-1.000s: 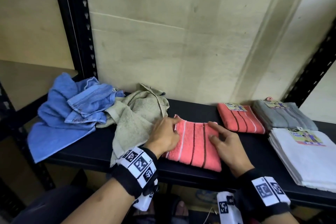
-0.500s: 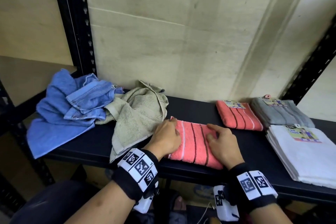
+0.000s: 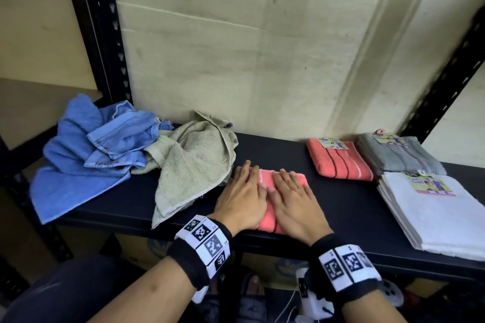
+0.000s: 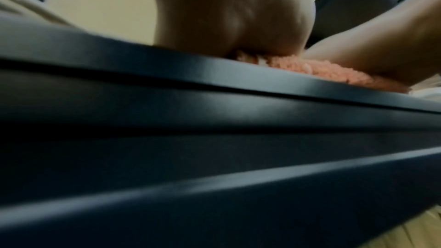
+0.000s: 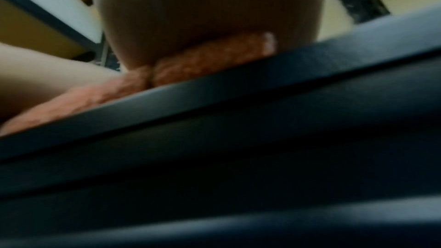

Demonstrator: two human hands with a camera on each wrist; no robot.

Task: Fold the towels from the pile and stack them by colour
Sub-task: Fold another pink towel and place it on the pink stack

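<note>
Blurred close view from below the shelf's dark front edge (image 5: pixel 238 120). The right hand (image 5: pixel 207 10) presses down on a folded coral towel (image 5: pixel 210 57) lying on the shelf. Another forearm (image 5: pixel 43 74) rests at left.

Bare forearms, no sleeves. Black wristband (image 3: pixel 199 249) on left wrist, black wristband (image 3: pixel 349 267) on right; each carries row of white square tiles printed with black pixel-pattern markers. Dark trouser leg (image 3: pixel 60 294) at lower left.
</note>
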